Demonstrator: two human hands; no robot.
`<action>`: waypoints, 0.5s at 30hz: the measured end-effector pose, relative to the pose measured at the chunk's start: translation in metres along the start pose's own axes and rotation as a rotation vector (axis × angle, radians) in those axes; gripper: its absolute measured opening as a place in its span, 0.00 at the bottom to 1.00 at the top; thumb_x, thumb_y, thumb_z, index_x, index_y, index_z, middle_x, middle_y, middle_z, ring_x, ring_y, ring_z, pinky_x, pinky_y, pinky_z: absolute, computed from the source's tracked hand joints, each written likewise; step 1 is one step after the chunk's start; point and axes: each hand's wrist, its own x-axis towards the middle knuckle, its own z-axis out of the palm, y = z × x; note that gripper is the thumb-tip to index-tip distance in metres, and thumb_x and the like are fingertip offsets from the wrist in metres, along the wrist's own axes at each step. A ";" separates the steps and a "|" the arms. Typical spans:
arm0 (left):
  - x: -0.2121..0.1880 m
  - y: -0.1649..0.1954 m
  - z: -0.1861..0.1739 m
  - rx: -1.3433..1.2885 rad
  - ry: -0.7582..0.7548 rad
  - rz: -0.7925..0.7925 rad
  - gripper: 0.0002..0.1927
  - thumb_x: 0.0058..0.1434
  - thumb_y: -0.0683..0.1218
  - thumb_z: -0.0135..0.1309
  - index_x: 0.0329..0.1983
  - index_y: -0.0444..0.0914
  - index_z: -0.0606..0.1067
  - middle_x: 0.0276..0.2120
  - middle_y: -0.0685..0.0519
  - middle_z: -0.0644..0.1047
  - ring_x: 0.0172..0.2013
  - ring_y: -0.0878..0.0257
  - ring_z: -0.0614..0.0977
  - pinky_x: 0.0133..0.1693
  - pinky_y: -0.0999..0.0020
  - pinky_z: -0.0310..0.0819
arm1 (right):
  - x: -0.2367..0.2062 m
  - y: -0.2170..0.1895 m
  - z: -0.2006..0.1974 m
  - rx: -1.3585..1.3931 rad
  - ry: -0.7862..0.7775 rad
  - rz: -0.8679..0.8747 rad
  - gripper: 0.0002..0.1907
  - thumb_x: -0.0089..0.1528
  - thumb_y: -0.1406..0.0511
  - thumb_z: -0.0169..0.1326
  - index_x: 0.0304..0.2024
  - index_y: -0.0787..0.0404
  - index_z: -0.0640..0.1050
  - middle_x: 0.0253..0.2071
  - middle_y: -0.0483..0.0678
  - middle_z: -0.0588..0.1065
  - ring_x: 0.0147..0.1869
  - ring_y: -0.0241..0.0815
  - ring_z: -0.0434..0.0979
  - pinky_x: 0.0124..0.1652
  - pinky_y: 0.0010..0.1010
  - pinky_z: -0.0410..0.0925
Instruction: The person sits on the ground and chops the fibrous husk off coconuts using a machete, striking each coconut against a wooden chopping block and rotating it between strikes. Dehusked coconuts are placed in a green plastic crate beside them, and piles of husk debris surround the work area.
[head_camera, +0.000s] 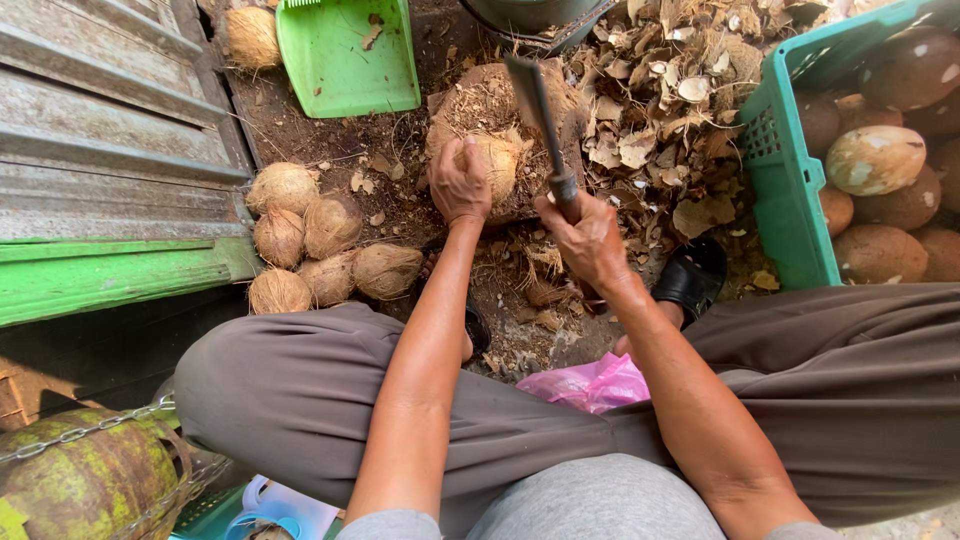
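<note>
My left hand (459, 184) grips a husked coconut (496, 160) and holds it on a round wooden chopping block (480, 100). My right hand (588, 240) is closed round the handle of a cleaver (535, 100), whose blade is raised above the coconut and the block. Both forearms reach forward over my knees in brown trousers.
Several husked coconuts (310, 245) lie on the ground at left beside a green wooden ledge (110, 280). A green crate (775, 150) of coconuts stands at right, a heap of shell chips (670, 100) behind the block, a green dustpan (345, 55) at the back, a pink bag (595, 383) between my legs.
</note>
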 end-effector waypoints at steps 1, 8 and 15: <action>-0.003 0.002 0.000 -0.006 0.018 0.019 0.29 0.67 0.69 0.35 0.47 0.45 0.77 0.46 0.46 0.79 0.48 0.53 0.79 0.50 0.52 0.74 | -0.001 0.001 0.007 -0.024 -0.065 0.144 0.22 0.68 0.52 0.54 0.25 0.56 0.70 0.19 0.38 0.67 0.19 0.32 0.61 0.19 0.31 0.59; -0.013 0.014 -0.002 0.076 0.034 0.041 0.27 0.65 0.67 0.38 0.42 0.45 0.78 0.43 0.48 0.79 0.45 0.53 0.79 0.44 0.56 0.76 | -0.008 -0.003 -0.001 0.126 -0.047 0.161 0.20 0.66 0.53 0.55 0.24 0.55 0.71 0.19 0.40 0.70 0.18 0.30 0.67 0.17 0.27 0.64; -0.013 0.009 -0.002 -0.010 0.087 0.121 0.25 0.66 0.67 0.40 0.43 0.46 0.77 0.44 0.50 0.77 0.45 0.55 0.78 0.44 0.53 0.75 | 0.000 0.000 0.024 0.060 -0.118 0.386 0.14 0.63 0.57 0.54 0.24 0.52 0.73 0.17 0.39 0.70 0.16 0.34 0.65 0.15 0.29 0.63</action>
